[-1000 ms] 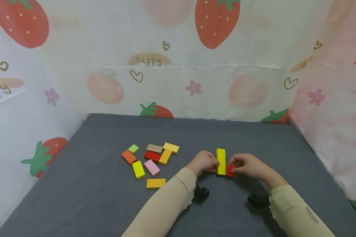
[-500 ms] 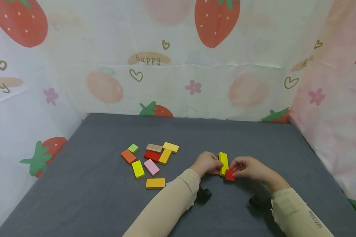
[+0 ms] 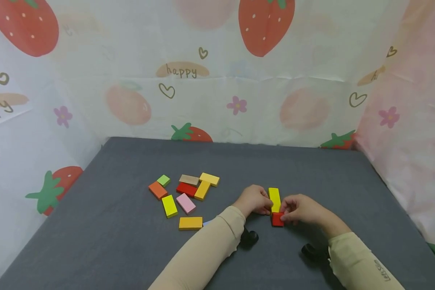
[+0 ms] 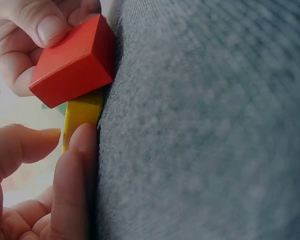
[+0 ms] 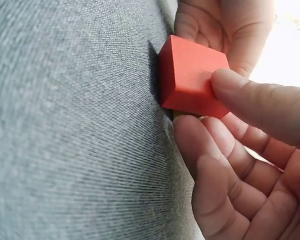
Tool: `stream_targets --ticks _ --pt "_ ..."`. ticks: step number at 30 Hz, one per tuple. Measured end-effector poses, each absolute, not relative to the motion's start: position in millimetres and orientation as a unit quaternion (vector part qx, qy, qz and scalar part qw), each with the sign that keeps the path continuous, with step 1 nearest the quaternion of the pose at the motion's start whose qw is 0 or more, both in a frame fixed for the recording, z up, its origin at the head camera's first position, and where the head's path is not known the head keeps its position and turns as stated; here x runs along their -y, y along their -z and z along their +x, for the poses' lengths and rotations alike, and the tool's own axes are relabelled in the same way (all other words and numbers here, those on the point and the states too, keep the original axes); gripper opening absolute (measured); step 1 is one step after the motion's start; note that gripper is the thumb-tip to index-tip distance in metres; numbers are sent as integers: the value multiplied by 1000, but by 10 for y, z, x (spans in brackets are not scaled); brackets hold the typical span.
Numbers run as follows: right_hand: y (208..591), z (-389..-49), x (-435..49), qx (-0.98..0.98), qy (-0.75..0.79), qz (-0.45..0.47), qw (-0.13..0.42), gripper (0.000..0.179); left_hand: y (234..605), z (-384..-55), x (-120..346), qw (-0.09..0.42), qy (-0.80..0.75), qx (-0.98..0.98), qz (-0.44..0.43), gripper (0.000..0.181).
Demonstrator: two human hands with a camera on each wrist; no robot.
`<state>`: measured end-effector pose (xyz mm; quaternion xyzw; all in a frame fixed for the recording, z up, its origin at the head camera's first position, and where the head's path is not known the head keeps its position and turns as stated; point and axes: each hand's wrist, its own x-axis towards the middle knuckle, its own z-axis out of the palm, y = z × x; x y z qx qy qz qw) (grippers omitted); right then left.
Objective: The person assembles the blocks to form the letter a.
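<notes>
Toward the right of the table, a long yellow block (image 3: pixel 274 198) lies pointing away from me. My left hand (image 3: pixel 254 200) is at its left side; in the left wrist view a fingertip (image 4: pixel 84 137) covers part of the yellow block (image 4: pixel 82 112), while the thumb is held off near its upper edge. A small red block (image 3: pixel 277 219) stands at the yellow block's near end, hiding that end in both wrist views. My right hand (image 3: pixel 304 209) pinches this red block (image 5: pixel 195 75), thumb on its face and fingertips at its side.
On the left lie loose blocks: green (image 3: pixel 163 180), orange (image 3: pixel 157 190), short yellow (image 3: pixel 169 206), pink (image 3: pixel 186 203), long red (image 3: pixel 186 189), tan (image 3: pixel 189 180) and several yellow-orange ones (image 3: pixel 190 223). A blue one (image 3: pixel 206 223) is partly behind the left sleeve. Printed cloth walls enclose the grey table (image 3: pixel 130 257).
The red block has moved with my right hand from the yellow block's right side round to its near end. The yellow block has shifted slightly right, with my left hand following.
</notes>
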<state>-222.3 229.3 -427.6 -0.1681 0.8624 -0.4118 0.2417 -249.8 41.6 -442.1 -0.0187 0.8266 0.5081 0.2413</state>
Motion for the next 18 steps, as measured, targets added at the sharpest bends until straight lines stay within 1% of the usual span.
stream_targets --ticks 7,14,18 --pt "4267 -2217 -2290 -868 405 -134 253 24 4412 -2477 -351 260 -508 -821 1 12" --pt "4291 -2215 -2316 -868 400 -101 275 27 4389 -2404 -221 306 -507 -805 26 10" --pt "4316 -2200 -2346 -856 416 -97 292 27 4374 -2373 -174 323 -505 -799 43 8"
